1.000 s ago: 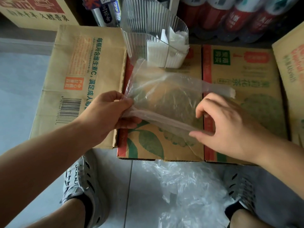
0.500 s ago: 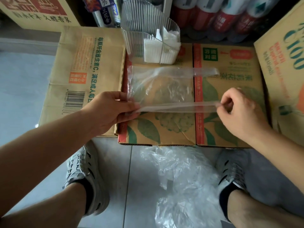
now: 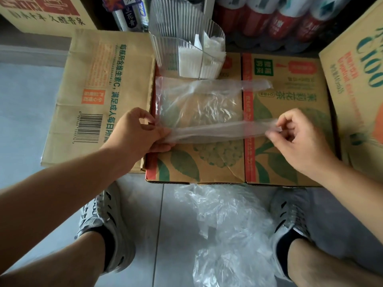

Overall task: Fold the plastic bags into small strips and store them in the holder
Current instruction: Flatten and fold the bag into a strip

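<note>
The plastic bag (image 3: 199, 104) lies flat on the box (image 3: 290, 162), its long side running left to right. Its near edge is a thin band held up between both grips. My left grip (image 3: 136, 133) pinches one end and my right grip (image 3: 300, 141) pinches the other. I think the next fold goes away from me, toward the holder (image 3: 186, 50) just past the bag.

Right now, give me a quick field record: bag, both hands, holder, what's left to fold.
bag: clear plastic bag flat on cardboard box, near edge gathered into a band
left hand: pinches band's left end
right hand: pinches band's right end
holder: clear, ribbed, behind the bag, folded strips inside
waiting: crumpled bags on the floor
</note>
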Tool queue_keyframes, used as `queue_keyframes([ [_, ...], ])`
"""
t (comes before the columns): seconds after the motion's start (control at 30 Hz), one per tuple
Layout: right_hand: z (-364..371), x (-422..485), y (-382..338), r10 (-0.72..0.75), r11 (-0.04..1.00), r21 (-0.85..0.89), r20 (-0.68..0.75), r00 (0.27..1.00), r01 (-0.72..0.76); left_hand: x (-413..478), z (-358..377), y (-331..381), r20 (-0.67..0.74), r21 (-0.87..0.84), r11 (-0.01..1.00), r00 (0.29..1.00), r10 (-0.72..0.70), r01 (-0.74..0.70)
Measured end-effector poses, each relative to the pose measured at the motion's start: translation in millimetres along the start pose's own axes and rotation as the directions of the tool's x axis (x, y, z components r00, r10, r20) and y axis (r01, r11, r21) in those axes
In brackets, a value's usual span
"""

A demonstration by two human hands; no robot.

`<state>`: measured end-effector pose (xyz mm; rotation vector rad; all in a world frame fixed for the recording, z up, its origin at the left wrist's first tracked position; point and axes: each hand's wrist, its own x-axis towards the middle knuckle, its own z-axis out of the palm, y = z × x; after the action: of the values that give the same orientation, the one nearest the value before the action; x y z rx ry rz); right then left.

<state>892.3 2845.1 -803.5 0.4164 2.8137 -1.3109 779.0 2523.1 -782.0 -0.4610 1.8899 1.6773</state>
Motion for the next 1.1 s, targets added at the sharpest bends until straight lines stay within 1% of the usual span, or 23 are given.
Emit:
queue_keyframes([
  [0.07,-7.0,-2.5,-2.7,0.006,0.982,0.187,0.101,0.995,-0.024,-0.4,-2.6,0.2,0.026,0.026,1.000,1.000,0.013,-0.013],
  [0.13,-10.9,-3.1,-6.3,0.015,0.967,0.250,0.140,0.990,-0.050,-2.1,-4.8,-1.3,0.075,0.074,0.996,0.996,0.038,-0.044],
  [0.17,-10.9,-2.5,-7.3,0.039,0.968,0.243,0.135,0.990,-0.071,-3.2,-5.4,-2.9,0.092,0.117,0.990,0.994,0.064,-0.075],
  [0.23,-8.7,0.0,-7.9,0.123,0.977,0.167,0.074,0.990,-0.134,-4.2,-6.2,-7.0,0.118,0.221,0.964,0.985,0.122,-0.146],
  [0.3,-7.0,3.9,-7.6,0.198,0.980,0.021,0.028,0.980,-0.199,-4.1,-6.3,-9.0,0.156,0.301,0.932,0.975,0.161,-0.202],
  [0.4,-8.1,4.9,-13.9,0.290,0.941,-0.187,0.013,0.957,-0.283,-2.7,-5.7,-9.3,0.197,0.413,0.875,0.963,0.183,-0.251],
  [0.43,-8.0,4.4,-17.1,0.286,0.925,-0.255,-0.017,0.958,-0.281,-2.4,-4.9,-8.8,0.203,0.458,0.849,0.961,0.188,-0.263],
  [0.47,-6.9,3.9,-23.2,0.221,0.918,-0.322,-0.064,0.973,-0.230,-2.5,-3.4,-8.1,0.207,0.496,0.822,0.958,0.200,-0.279],
  [0.5,-4.1,4.5,-28.6,0.089,0.917,-0.380,-0.105,0.990,-0.123,-3.0,-1.4,-7.1,0.216,0.526,0.796,0.952,0.216,-0.300],
  [0.53,0.4,5.2,-35.9,-0.077,0.910,-0.413,-0.110,0.991,0.025,-3.7,1.0,-6.1,0.232,0.547,0.773,0.946,0.228,-0.321],
  [0.57,7.1,6.6,-42.2,-0.222,0.892,-0.417,-0.069,0.973,0.174,-4.8,3.2,-5.1,0.251,0.564,0.754,0.940,0.232,-0.336],
  [0.6,15.6,8.4,-47.5,-0.326,0.863,-0.406,0.009,0.945,0.301,-5.2,4.7,-4.7,0.271,0.578,0.738,0.935,0.231,-0.349],
  [0.63,24.5,9.7,-52.0,-0.383,0.832,-0.390,0.112,0.917,0.395,-5.6,6.0,-4.3,0.292,0.590,0.721,0.929,0.228,-0.362],
  [0.7,40.1,11.7,-59.8,-0.387,0.795,-0.382,0.279,0.879,0.472,-4.4,6.0,-3.3,0.336,0.623,0.671,0.912,0.234,-0.402],
  [0.73,45.4,12.2,-60.9,-0.358,0.792,-0.383,0.338,0.870,0.475,-3.8,4.8,-2.5,0.351,0.644,0.642,0.906,0.236,-0.417],
  [0.8,49.4,13.3,-58.2,-0.288,0.798,-0.399,0.404,0.868,0.451,-1.6,0.6,-1.1,0.375,0.681,0.580,0.893,0.249,-0.448],
  [0.87,48.6,13.9,-51.4,-0.271,0.812,-0.388,0.412,0.870,0.437,0.7,-3.4,-0.1,0.404,0.718,0.480,0.863,0.303,-0.505],
  [0.93,47.9,12.9,-46.2,-0.267,0.831,-0.363,0.405,0.875,0.421,3.0,-6.1,0.0,0.452,0.745,0.344,0.811,0.371,-0.572],
  [0.97,48.0,11.9,-45.1,-0.262,0.838,-0.354,0.404,0.876,0.414,3.6,-7.3,-0.1,0.481,0.739,0.302,0.785,0.390,-0.603],
  [1.03,48.6,11.2,-44.1,-0.256,0.849,-0.342,0.400,0.880,0.403,6.7,-8.8,-0.4,0.535,0.712,0.260,0.744,0.402,-0.652],
  [1.1,48.8,12.0,-44.5,-0.252,0.860,-0.326,0.398,0.882,0.393,10.2,-9.8,-2.5,0.590,0.704,0.166,0.699,0.404,-0.690],
])
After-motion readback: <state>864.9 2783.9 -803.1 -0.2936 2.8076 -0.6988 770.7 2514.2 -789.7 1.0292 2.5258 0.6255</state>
